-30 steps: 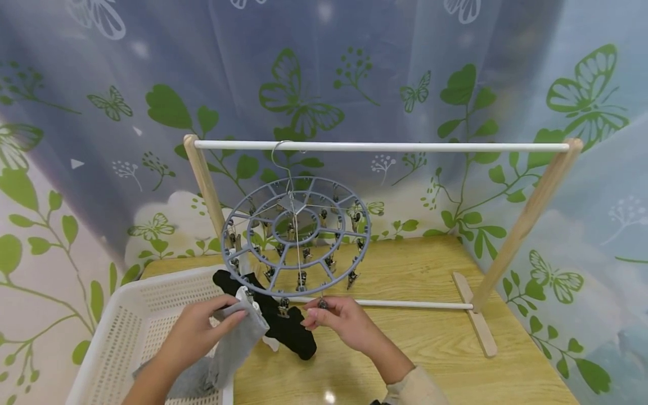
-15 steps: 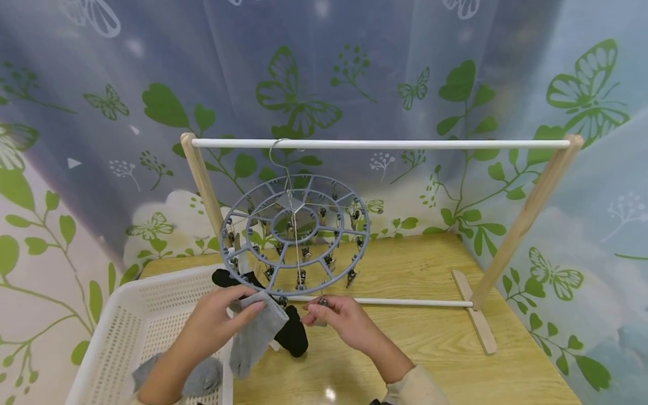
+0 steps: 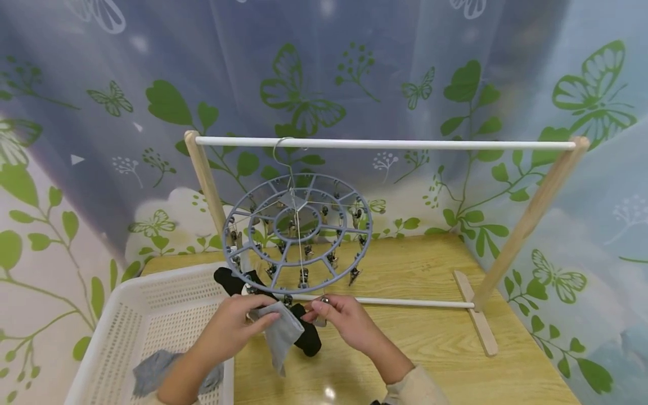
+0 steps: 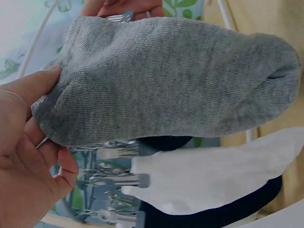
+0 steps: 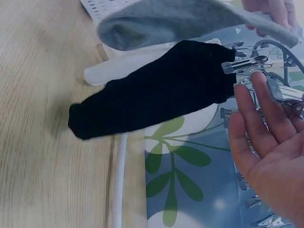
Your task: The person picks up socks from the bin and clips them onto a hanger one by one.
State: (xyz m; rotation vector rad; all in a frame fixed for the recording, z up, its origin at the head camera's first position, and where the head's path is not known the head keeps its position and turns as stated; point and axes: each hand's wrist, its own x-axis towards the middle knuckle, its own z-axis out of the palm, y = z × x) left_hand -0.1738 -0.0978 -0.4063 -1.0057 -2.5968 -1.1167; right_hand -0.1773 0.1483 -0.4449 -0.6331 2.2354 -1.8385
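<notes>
In the head view my left hand point(image 3: 230, 329) pinches a grey sock point(image 3: 284, 336) at its cuff, thumb on one side and fingers on the other. The sock point(image 4: 166, 80) spans the left wrist view, toe pointing right. My right hand point(image 3: 351, 329) holds a metal clip point(image 5: 286, 92) at the near edge of the round grey clip hanger point(image 3: 354, 231). A narrow gap separates sock and right fingers in the head view. Behind the grey sock, a black sock point(image 5: 156, 90) hangs from another clip point(image 5: 244, 64). A white sock point(image 4: 213, 175) is clipped beside it.
The hanger hooks over the white top bar point(image 3: 385, 144) of a wooden-legged rack. A lower bar point(image 3: 405, 302) runs behind my hands. At left stands a white perforated basket point(image 3: 96, 349) with more grey fabric point(image 3: 154, 371) inside. Several other clips dangle from the hanger.
My left hand has carried the grey sock rightward, closer to the right hand, and the sock now hangs in front of the black one. The right hand keeps its place at the clip.
</notes>
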